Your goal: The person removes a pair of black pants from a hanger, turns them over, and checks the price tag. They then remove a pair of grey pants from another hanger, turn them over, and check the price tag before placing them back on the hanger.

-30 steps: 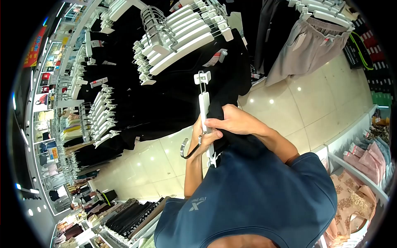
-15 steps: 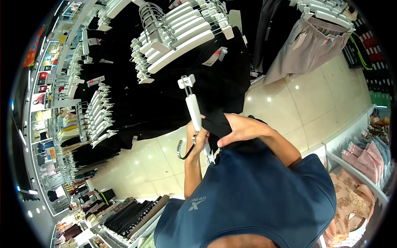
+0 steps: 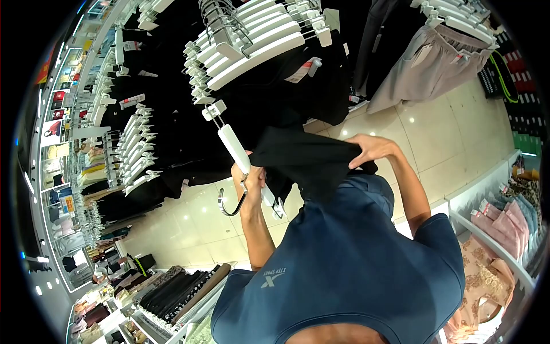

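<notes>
My left hand grips the middle of a white clip hanger with a metal hook curling below my fingers. A black garment hangs from the hanger's lower clip and stretches to the right. My right hand pinches the far edge of that black garment and holds it out, just above my blue shirt.
A rack of black clothes on white hangers fills the view ahead. More racks of black garments run along the left. Grey trousers hang at the upper right. Shelves of folded pink clothes stand at the right, over a glossy tiled floor.
My right hand has moved right, away from the hanger, pulling the black garment out wide. The hanger has tilted and shifted left with my left hand.
</notes>
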`<state>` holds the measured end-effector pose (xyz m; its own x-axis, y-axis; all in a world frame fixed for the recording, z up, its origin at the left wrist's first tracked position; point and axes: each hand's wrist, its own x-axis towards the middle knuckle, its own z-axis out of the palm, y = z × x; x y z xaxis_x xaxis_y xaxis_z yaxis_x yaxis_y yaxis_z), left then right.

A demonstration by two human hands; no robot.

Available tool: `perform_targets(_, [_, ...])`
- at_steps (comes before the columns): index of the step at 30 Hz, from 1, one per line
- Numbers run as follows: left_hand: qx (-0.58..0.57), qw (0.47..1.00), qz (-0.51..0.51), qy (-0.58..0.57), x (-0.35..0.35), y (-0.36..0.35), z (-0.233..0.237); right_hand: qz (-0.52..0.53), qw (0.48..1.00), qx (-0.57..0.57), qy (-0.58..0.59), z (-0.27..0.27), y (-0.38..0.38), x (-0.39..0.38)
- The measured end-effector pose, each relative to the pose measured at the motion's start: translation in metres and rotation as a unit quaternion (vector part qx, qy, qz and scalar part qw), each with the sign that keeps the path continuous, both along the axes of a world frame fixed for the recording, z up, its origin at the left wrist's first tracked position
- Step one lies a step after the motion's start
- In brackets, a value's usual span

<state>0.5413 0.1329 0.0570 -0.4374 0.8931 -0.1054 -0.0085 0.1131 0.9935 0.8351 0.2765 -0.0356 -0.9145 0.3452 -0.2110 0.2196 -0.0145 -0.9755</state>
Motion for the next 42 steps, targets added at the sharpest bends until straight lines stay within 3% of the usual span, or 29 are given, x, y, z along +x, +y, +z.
perform_targets(1, [0.004, 0.999, 0.017, -0.031, 0.001, 0.0, -0.001, 0.016, 1.0, -0.002, 0.009, -0.001, 0.008, 0.005])
perform_targets(5, [0.005, 0.991, 0.07, -0.113, 0.005, 0.005, -0.001, 0.042, 0.988, 0.025, -0.147, -0.01, 0.027, 0.021])
perform_targets(7, [0.003, 0.989, 0.06, -0.137, 0.002, 0.004, -0.006, -0.111, 0.992, 0.021, -0.049, -0.013, 0.032, 0.026])
perform_targets(8, [0.013, 0.988, 0.057, -0.14, 0.004, 0.005, -0.008, -0.219, 0.973, -0.071, 0.037, -0.03, 0.035, 0.025])
perform_targets(11, [0.0, 0.992, 0.042, -0.117, 0.009, 0.006, -0.012, -0.295, 0.879, -0.289, 0.238, -0.006, 0.045, 0.023])
perform_targets(13, [-0.017, 0.994, 0.032, -0.108, 0.015, 0.008, -0.012, -0.336, 0.823, -0.318, 0.329, 0.014, 0.039, 0.008])
perform_targets(15, [-0.017, 0.994, 0.026, -0.109, 0.014, 0.009, -0.015, -0.367, 0.778, -0.371, 0.35, 0.012, 0.04, 0.0])
perform_targets(18, [-0.022, 0.992, 0.032, -0.118, 0.013, 0.008, -0.018, -0.313, 0.799, -0.369, 0.358, -0.013, 0.051, 0.001])
perform_targets(24, [-0.025, 0.992, 0.02, -0.124, 0.018, 0.01, -0.013, -0.318, 0.771, -0.415, 0.364, -0.018, 0.053, -0.011])
perform_targets(27, [-0.024, 0.992, 0.016, -0.123, 0.021, 0.012, -0.007, -0.411, 0.795, -0.346, 0.282, -0.005, 0.05, -0.019])
perform_targets(33, [-0.025, 0.993, 0.008, -0.111, 0.022, 0.014, -0.006, -0.441, 0.766, -0.39, 0.256, -0.001, 0.044, -0.018])
perform_targets(36, [-0.03, 0.993, 0.002, -0.116, 0.022, 0.016, -0.006, -0.48, 0.777, -0.349, 0.21, 0.001, 0.046, -0.021])
perform_targets(39, [-0.026, 0.992, 0.003, -0.126, 0.024, 0.018, -0.006, -0.536, 0.815, -0.189, 0.11, 0.01, 0.045, -0.028])
perform_targets(40, [-0.023, 0.991, 0.006, -0.13, 0.025, 0.019, -0.006, -0.527, 0.824, -0.183, 0.098, 0.007, 0.043, -0.028])
perform_targets(42, [-0.027, 0.99, 0.026, -0.133, 0.031, 0.023, 0.002, -0.512, 0.856, -0.046, 0.052, -0.012, 0.04, -0.027])
